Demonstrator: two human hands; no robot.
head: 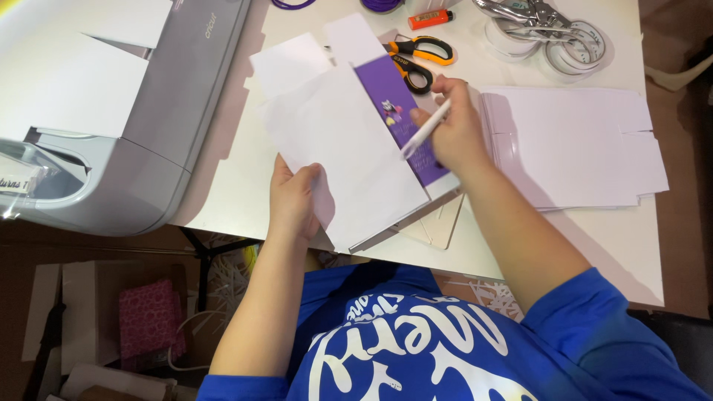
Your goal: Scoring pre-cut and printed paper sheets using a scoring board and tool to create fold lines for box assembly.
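My left hand [295, 199] grips the near edge of a flat white card box blank [349, 148], thumb on top. A purple printed panel [401, 119] runs along the blank's right side. My right hand [453, 130] holds a white pen-like stick [425, 130] with its tip resting on the purple panel. The blank lies tilted on the white table [245, 193], and its lower corner overhangs the near edge.
A grey cutting machine [126, 111] fills the left of the table. Orange-handled scissors [416, 59], an orange lighter [431, 18], tape rolls [572, 48] and metal pliers [527, 11] lie at the back. A stack of white blanks [579, 145] sits at right. Cardboard and paper scraps litter the floor.
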